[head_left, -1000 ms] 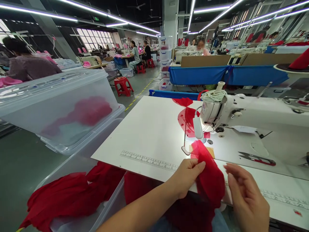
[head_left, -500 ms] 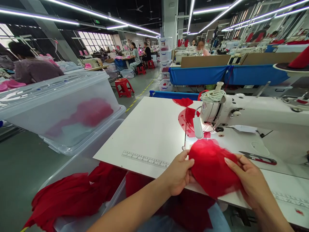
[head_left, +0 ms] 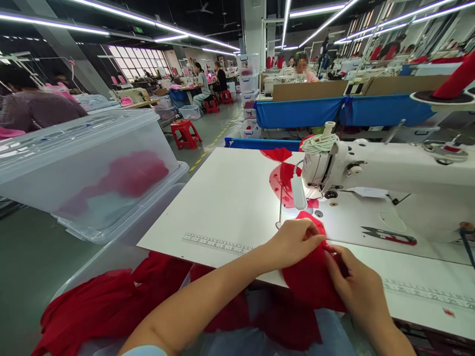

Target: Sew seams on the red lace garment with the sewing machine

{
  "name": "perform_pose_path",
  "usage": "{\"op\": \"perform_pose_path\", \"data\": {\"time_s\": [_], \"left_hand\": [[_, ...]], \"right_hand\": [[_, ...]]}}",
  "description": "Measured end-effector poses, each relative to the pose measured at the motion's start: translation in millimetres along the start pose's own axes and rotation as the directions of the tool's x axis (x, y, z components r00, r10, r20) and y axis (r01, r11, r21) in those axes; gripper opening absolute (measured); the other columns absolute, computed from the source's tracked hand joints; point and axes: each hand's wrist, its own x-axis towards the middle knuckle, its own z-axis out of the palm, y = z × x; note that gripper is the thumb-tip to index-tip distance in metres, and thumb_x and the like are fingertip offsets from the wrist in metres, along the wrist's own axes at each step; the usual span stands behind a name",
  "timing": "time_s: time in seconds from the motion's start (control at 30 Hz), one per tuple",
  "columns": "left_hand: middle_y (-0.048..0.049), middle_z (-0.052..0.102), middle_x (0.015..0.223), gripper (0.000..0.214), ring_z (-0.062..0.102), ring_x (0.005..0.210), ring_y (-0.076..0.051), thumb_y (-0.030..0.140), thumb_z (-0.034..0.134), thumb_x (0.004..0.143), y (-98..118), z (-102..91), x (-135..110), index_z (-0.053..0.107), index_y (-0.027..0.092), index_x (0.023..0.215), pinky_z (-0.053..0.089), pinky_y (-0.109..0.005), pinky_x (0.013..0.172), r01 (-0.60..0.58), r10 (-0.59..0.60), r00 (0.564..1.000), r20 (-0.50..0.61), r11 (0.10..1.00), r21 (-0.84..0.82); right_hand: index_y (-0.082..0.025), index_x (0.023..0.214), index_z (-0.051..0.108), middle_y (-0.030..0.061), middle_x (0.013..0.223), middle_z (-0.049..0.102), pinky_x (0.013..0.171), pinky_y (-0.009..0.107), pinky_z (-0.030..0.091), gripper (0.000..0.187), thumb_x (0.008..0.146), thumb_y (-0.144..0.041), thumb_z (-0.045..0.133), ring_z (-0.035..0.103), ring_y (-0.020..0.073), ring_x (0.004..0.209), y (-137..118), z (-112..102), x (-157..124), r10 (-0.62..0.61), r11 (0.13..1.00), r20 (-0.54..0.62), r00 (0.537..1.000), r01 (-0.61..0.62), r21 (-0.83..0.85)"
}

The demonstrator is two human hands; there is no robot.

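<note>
Head cam: we've got red fabric (head_left: 311, 277) at near counter (head_left: 230, 198) edge, left hand (head_left: 295, 242) & right hand (head_left: 352, 287) both pinching it, probably to align edges by sewing machine (head_left: 371, 168)

A garment factory is shown: rows of sewing machines (head_left: 371, 173), seated workers (head_left: 202, 84), and bins of red fabric (head_left: 107, 301) under strip lights.

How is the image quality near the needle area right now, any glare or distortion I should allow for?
Head view: the small white lamp under the white sewing machine blows out the plate beside it; the red sheer fabric piece in the left hand and right hand stays evenly lit and sharp. Wide-angle bending curves the white table edge and the ceiling light strips; one distant face is blurred.
</note>
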Motion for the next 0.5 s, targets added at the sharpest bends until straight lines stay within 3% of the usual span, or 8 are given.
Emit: {"op": "perform_pose_path", "data": {"time_s": [0.07,0.17,0.27,0.37,0.5], "left_hand": [[0.0027,0.06,0.073,0.027,0.058,0.073,-0.015,0.03,0.073,0.086,-6.5,10.3,16.6,0.054,0.02,0.07,0.044,-0.027,0.069,0.114,-0.117,0.993,-0.019,0.988,-0.101],[0.0054,0.053,0.06,0.036,0.054,0.065,-0.014,0.021,0.079,0.077,-18.3,19.6,27.6,0.048,0.019,0.059,0.044,-0.027,0.067,0.143,-0.149,0.989,-0.011,0.965,-0.218],[0.0054,0.053,0.053,0.034,0.057,0.056,-0.013,0.019,0.068,0.084,-25.1,19.2,27.6,0.046,0.02,0.058,0.048,-0.027,0.062,0.168,-0.151,0.986,0.076,0.937,-0.308],[0.0033,0.057,0.056,0.032,0.059,0.053,-0.012,0.022,0.059,0.09,-27.1,15.8,26.2,0.049,0.019,0.059,0.051,-0.026,0.059,0.187,-0.148,0.98,0.131,0.903,-0.387],[0.0022,0.061,0.061,0.028,0.06,0.053,-0.012,0.022,0.051,0.091,-29.5,15.5,26.4,0.051,0.019,0.063,0.054,-0.027,0.061,0.19,-0.153,0.981,0.115,0.866,-0.463]], "right_hand": [[-0.027,0.092,0.068,-0.0003,0.074,0.077,0.049,0.027,0.051,0.032,0.094,-0.047,0.043,0.073,0.0197,0.06,-5.9,2.9,-3.0,-0.051,0.996,0.029,0.998,0.049,0.081],[-0.027,0.089,0.068,-0.0016,0.065,0.073,0.046,0.026,0.048,0.032,0.093,-0.05,0.046,0.068,0.0185,0.051,-7.3,3.0,-6.0,-0.035,0.986,0.101,0.994,0.018,0.166],[-0.027,0.086,0.069,-0.0021,0.06,0.069,0.046,0.026,0.047,0.039,0.091,-0.06,0.049,0.063,0.0175,0.048,-2.6,-3.1,-3.0,0.051,0.969,0.189,0.981,-0.094,0.227],[-0.026,0.084,0.069,0.0009,0.068,0.072,0.049,0.027,0.049,0.046,0.089,-0.066,0.046,0.065,0.0187,0.054,3.1,-9.6,8.5,0.135,0.947,0.278,0.951,-0.206,0.245],[-0.026,0.086,0.069,0.0042,0.077,0.076,0.058,0.031,0.055,0.043,0.081,-0.062,0.046,0.072,0.0229,0.066,6.0,-6.9,28.1,0.19,0.949,0.254,0.949,-0.243,0.201]]}}
